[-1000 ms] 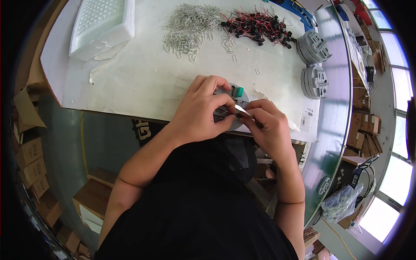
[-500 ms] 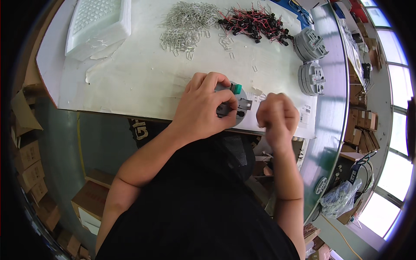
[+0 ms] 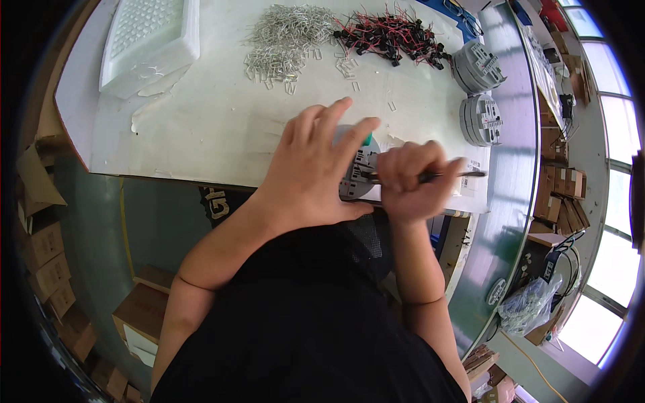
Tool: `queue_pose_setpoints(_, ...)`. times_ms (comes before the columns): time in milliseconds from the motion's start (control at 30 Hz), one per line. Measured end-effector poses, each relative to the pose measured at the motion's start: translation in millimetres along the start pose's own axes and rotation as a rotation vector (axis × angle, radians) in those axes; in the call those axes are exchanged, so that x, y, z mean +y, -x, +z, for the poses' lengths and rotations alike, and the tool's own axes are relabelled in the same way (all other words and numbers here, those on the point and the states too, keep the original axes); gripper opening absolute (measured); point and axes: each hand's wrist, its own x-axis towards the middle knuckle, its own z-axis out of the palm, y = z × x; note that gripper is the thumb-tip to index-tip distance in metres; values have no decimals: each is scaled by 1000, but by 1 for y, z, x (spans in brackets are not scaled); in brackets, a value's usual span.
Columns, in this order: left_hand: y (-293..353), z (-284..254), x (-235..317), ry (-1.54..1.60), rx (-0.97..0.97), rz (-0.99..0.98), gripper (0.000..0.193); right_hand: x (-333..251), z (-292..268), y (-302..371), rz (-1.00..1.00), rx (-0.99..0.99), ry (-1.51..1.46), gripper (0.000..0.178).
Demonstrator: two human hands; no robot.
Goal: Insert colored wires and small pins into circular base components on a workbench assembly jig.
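A round grey plastic housing [image 3: 362,165] with a green part [image 3: 367,139] on its upper edge lies at the table's front edge. My left hand [image 3: 312,158] rests at its left side, fingers spread and thumb stretched along its near rim, partly covering it. In my right hand [image 3: 414,176], closed and slightly blurred, is a thin dark rod-like tool [image 3: 430,177]. One end of the tool reaches over the housing; the other sticks out to the right. Whether its tip touches the housing I cannot tell.
Farther back lie a heap of U-shaped metal wire pieces [image 3: 285,40] and a heap of black parts with red wires [image 3: 396,37]. Two grey round housings [image 3: 480,119] stand at the right edge. A white foam tray [image 3: 149,40] sits far left. Cardboard boxes [image 3: 141,302] stand below.
My right hand has moved left to the housing, and the dark tool now shows in it. My left fingers have spread from their curled hold on the housing.
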Motion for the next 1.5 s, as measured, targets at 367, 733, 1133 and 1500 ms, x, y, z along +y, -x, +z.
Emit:
queue_pose_setpoints(367,10,3,-16,213,71,55,100,-89,-14,-7,250,71,983,52)
queue_pose_setpoints(733,5,-21,-22,158,-251,-117,108,-70,13,-21,207,-459,1570,30)
queue_pose_setpoints(1133,6,-3,-31,118,-141,-42,110,-58,15,-20,262,-545,1788,32)
queue_pose_setpoints(1500,7,-2,-32,97,-136,-30,110,-55,10,-22,139,-595,1779,27)
